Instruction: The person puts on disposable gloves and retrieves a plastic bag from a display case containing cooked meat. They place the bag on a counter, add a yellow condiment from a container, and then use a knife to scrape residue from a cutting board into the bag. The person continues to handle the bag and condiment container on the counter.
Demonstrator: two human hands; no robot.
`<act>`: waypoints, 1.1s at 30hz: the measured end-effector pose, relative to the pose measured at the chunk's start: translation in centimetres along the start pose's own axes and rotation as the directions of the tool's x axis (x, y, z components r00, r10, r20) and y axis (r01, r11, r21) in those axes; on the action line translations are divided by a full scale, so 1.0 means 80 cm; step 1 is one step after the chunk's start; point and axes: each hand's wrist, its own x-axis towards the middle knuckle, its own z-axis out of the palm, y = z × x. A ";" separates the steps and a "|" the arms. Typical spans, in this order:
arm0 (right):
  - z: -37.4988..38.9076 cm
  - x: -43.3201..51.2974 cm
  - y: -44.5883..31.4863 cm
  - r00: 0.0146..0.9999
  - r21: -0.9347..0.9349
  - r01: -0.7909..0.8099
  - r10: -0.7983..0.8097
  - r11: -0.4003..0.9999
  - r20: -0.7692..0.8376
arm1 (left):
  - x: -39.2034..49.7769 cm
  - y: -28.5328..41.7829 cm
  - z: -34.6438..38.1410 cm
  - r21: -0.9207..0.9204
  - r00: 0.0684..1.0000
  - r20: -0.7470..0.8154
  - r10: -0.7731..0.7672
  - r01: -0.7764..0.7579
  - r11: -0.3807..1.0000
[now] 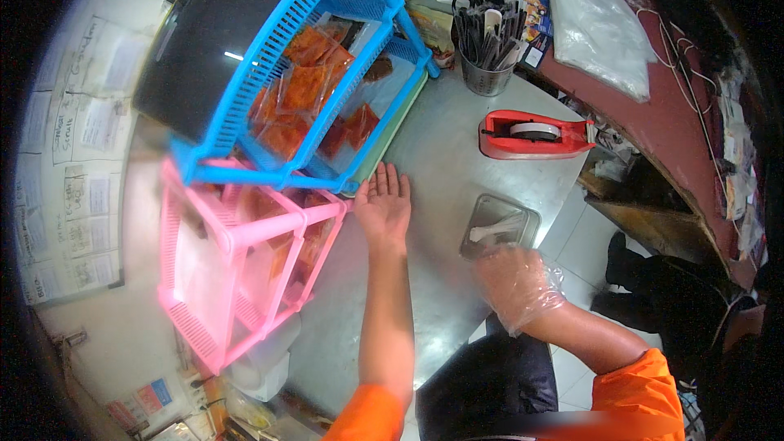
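My left hand (384, 201) lies palm up, fingers extended and nothing in it, at the lower front corner of a blue plastic rack (288, 180). Its fingertips are beside the edge of a green tray (398, 125) under the rack. Flat clear packets of orange-red food (306, 86) fill the rack's shelves. My right hand (517, 285) wears a clear plastic glove and is blurred. It is at the near edge of a small metal tray (531, 220) holding a white utensil or strip (499, 228); its fingers are hidden.
A pink plastic rack (263, 236) with packets stands beside the blue one. On the metal table (441, 135) are a red tape dispenser (533, 135) and a metal cup (487, 79) of wrapped dark cutlery. Clear plastic bags (600, 37) lie on a reddish surface (661, 116) beyond.
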 end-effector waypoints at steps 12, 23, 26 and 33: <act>0.052 0.380 0.060 0.608 0.201 -0.341 0.379 0.918 -0.698 | 0.006 0.034 -0.023 0.273 0.994 0.020 -0.105 0.096 0.957; 0.061 0.383 0.031 0.705 -0.095 0.614 -0.598 0.784 -0.380 | -0.008 0.060 -0.012 0.100 0.945 0.205 -0.257 0.241 0.965; 0.067 0.410 0.035 0.712 -0.146 0.514 -0.515 0.846 -0.478 | -0.010 0.063 -0.012 0.089 0.934 0.230 -0.273 0.259 0.962; 0.126 0.357 -0.004 0.071 -0.287 0.903 -0.771 0.319 -0.633 | -0.002 0.074 -0.009 -0.038 0.921 0.159 -0.357 0.367 0.930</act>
